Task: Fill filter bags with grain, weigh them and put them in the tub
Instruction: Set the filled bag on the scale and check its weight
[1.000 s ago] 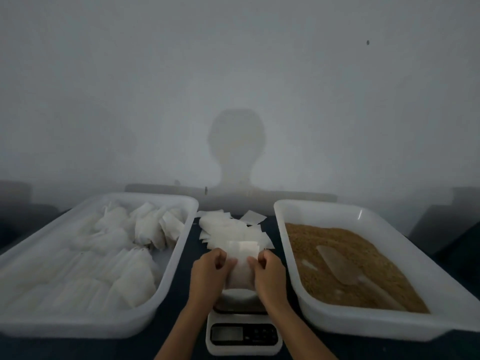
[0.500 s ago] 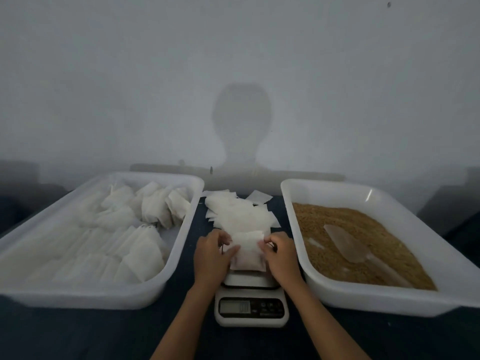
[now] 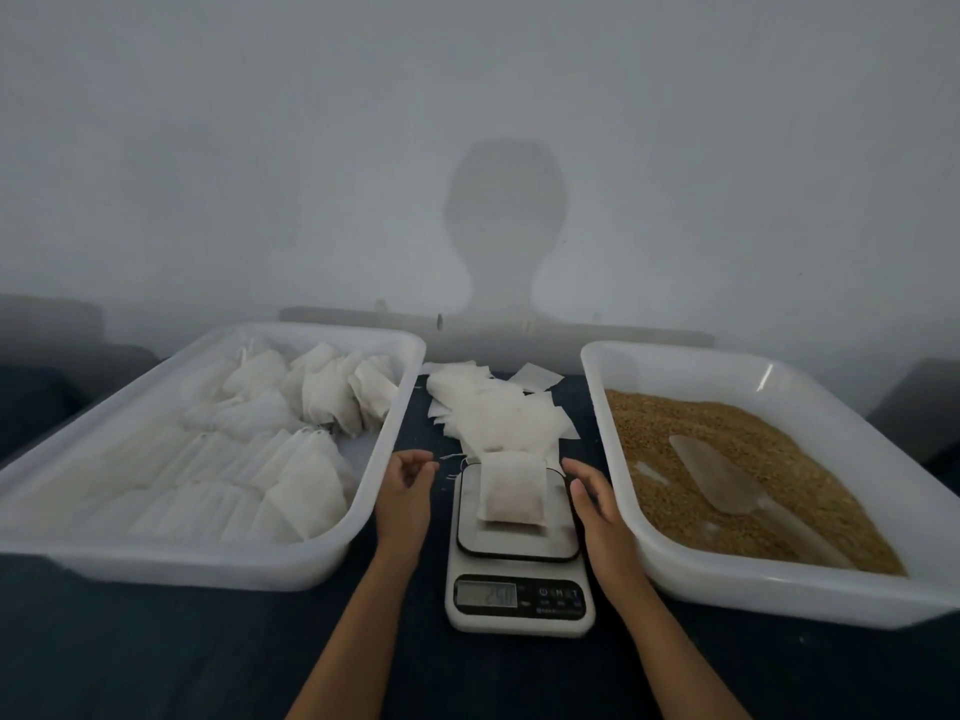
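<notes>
Both hands have released the filled filter bag (image 3: pixel 512 493), now lying on the scale (image 3: pixel 519 550) (desk's near-centre edge); left hand (image 3: pixel 407 491) and right hand (image 3: pixel 597 504) hover alongside, fingers relaxed, holding nothing.

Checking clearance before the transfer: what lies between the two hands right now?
In the head view, the scale with the filled bag on its platform lies between the left hand and right hand; neither hand touches the bag.

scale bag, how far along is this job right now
Done: many filled bags lie in the left tub. In hand: one filled bag sits on the scale, left hand and right hand off it. Left: tubbing it, plus the empty bags and grain.
</notes>
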The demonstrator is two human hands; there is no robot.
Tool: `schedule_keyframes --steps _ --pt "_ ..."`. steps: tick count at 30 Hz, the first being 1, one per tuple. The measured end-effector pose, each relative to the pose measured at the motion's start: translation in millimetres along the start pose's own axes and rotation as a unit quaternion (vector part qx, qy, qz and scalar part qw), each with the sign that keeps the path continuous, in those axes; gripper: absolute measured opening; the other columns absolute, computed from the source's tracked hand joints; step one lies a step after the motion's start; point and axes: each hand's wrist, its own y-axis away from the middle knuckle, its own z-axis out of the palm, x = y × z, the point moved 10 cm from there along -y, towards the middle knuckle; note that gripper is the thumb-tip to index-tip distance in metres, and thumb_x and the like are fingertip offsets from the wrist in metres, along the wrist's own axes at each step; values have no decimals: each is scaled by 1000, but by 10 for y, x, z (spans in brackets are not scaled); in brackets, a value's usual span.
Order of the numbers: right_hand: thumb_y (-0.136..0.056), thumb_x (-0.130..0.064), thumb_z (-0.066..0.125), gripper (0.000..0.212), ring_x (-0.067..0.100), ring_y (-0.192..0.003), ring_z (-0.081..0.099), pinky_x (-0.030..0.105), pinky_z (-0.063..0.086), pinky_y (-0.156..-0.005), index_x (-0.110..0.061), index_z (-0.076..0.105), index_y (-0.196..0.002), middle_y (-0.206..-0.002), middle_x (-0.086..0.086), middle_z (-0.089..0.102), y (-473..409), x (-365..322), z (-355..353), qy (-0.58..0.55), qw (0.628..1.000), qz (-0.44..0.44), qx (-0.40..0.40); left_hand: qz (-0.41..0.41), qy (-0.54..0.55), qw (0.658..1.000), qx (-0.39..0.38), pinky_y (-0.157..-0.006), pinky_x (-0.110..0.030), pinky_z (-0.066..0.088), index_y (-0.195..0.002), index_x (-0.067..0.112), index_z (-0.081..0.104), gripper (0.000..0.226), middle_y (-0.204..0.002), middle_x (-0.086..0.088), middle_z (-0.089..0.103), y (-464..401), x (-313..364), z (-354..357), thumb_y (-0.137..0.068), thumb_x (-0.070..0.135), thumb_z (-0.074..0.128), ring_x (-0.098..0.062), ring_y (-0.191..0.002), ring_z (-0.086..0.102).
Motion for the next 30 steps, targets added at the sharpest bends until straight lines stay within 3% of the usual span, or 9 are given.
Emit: schedule_keyframes --steps 4,10,14,20,22,26,30 --pt "-99 -22 42 29 7 -119 50 29 38 -105 -18 54 -125 -126 -5 56 2 28 3 -2 1000 7 -1 -12 8 1000 -3 -81 -26 44 -89 15 58 16 -96 -6 63 5 -31 6 -89 0 54 -12 -89 57" --pt "-99 -22 42 28 2 -118 50 21 39 -101 -20 55 -124 -125 -9 56 -4 36 13 0 1000 8 -9 -19 1 1000 -10 -82 -25 43 -91 13 58 16 -95 -3 63 9 -63 27 -90 -2 52 -4 -85 57" --pt "-99 -20 43 26 4 -118 50 25 38 -103 -20 56 -122 -125 -8 57 -16 21 8 4 1000 5 -5 17 -23 999 -41 -77 -21 43 -84 17 59 21 -89 1 63 25 23 97 -89 -2 53 -8 -84 57" --pt "-96 -14 50 20 -9 -105 51 7 39 -88 -27 60 -106 -112 -14 58 -73 -47 30 36 999 -17 0 62 -110 986 -111 -74 -15 42 -90 20 64 13 -96 2 62 63 78 296 -91 10 56 -7 -90 57" --pt "-94 -10 53 17 -6 -99 53 5 39 -83 -24 62 -98 -104 -12 58 -121 -107 32 72 997 -34 11 64 -147 980 -121 -71 -11 41 -89 17 65 7 -97 0 58 52 54 349 -90 13 59 -7 -88 55" --pt "-89 -9 61 9 12 -84 55 18 40 -76 -8 61 -80 -85 1 58 -237 -186 13 140 988 -51 43 70 -184 972 -129 -71 -16 37 -75 18 65 12 -85 6 57 36 61 407 -87 15 63 -1 -80 52" --pt "-85 -14 66 17 12 -85 53 29 42 -83 -12 59 -70 -86 3 59 -288 -165 73 197 979 -34 33 88 -185 968 -146 -68 -14 41 -66 16 66 20 -78 3 63 46 162 487 -85 24 67 4 -71 55"
